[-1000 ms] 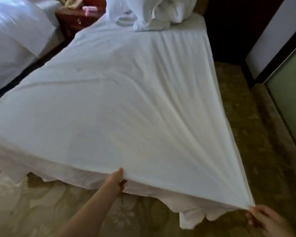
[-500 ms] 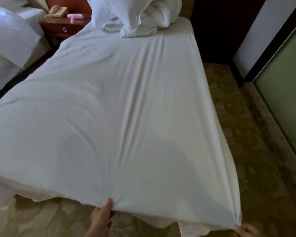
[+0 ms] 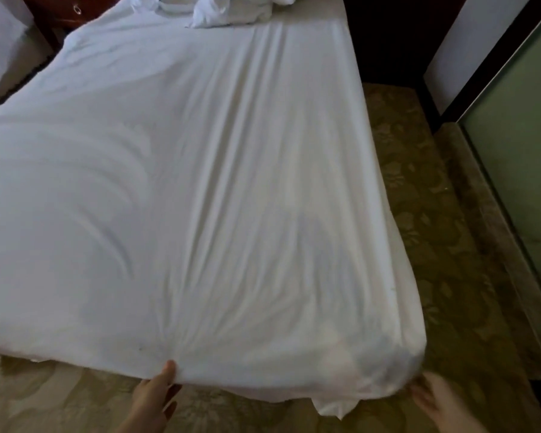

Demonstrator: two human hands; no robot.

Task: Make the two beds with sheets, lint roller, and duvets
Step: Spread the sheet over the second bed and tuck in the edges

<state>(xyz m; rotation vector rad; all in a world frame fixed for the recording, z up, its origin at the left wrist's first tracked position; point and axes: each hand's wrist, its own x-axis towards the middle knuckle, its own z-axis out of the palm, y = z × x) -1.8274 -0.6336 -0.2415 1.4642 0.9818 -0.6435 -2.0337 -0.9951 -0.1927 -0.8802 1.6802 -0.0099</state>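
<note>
A white sheet (image 3: 200, 189) covers the near bed from head to foot and drapes over its foot end. My left hand (image 3: 155, 393) pinches the sheet's foot edge near the middle, thumb on top. My right hand (image 3: 434, 398) is at the sheet's right foot corner, blurred, its fingers against the cloth tucked round the mattress corner. A bundle of white duvet and pillows (image 3: 231, 7) lies at the head of the bed. A loose sheet corner (image 3: 334, 407) hangs below the foot edge.
A second bed with white bedding (image 3: 0, 45) stands at the left, and a dark wooden nightstand (image 3: 63, 10) between the beds. Patterned carpet (image 3: 419, 214) runs along the right side. A green glass panel (image 3: 528, 151) and a white wall are at the right.
The sheet has been drawn down over the foot of the mattress. My right hand moved from pulling the corner out taut to wrapping it round the mattress corner. The view moved closer.
</note>
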